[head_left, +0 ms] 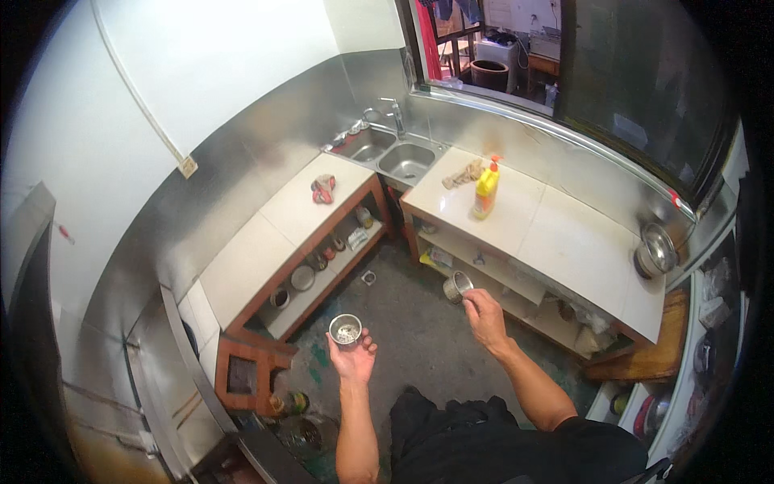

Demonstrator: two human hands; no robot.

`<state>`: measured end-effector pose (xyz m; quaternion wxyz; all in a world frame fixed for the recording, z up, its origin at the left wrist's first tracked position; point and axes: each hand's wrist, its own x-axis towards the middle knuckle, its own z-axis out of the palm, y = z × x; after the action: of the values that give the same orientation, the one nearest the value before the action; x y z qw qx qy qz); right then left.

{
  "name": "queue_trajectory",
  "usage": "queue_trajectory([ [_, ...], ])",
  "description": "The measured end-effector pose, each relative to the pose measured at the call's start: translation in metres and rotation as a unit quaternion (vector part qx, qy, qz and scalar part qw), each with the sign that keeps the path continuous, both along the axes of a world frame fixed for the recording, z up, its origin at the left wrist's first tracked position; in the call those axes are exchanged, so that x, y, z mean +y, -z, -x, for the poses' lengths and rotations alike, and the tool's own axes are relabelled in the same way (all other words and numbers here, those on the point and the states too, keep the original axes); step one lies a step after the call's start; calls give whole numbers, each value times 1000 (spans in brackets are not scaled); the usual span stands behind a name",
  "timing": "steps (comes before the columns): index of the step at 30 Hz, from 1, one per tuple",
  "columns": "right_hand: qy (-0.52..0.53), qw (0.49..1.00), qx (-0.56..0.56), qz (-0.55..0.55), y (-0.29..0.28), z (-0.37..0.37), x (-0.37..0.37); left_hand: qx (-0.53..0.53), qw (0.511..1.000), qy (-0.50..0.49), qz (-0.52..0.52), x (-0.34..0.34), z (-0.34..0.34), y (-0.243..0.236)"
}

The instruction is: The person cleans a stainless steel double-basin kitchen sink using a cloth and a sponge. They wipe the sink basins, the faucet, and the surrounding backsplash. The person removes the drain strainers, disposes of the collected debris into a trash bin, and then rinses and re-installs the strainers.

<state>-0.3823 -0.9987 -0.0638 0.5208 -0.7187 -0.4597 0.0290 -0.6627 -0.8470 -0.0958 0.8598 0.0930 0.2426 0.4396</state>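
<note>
Metal bowl (345, 320) and cup (451, 289) held apart
Cradled in the left hand (353, 361), the bowl should be kept level; the cup is pinched by the right hand (486, 320).

Under the left grip (353, 359) and the right grip (485, 323) lies a dark grey floor (399, 298). Ahead of the left grip, toward its left, stands a pale tiled counter (242, 250) with reddish-brown edges. Beyond the right grip there is a second tiled counter (564, 246). Farther from both grips, a steel double sink (409, 164) fills the corner. Metal panels (234, 165) cover the lower part of the white wall (226, 60). Farthest beyond the right grip is a dark-framed window (629, 89).
</note>
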Motion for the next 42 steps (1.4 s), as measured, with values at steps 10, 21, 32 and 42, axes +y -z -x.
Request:
queue_trajectory([
  [10, 106, 994, -9, 31, 7, -63, 265, -71, 987, 141, -20, 331, -115, 30],
  [21, 195, 977, 74, 43, 28, -201, 479, -70, 975, 207, -34, 611, -302, 23],
  [32, 178, 923, 342, 17, 165, -392, 734, 48, 979, 197, -27, 850, -435, 56],
  [42, 289, 745, 594, 92, 324, -476, 865, 220, 943, 247, -33, 1043, -550, 189],
])
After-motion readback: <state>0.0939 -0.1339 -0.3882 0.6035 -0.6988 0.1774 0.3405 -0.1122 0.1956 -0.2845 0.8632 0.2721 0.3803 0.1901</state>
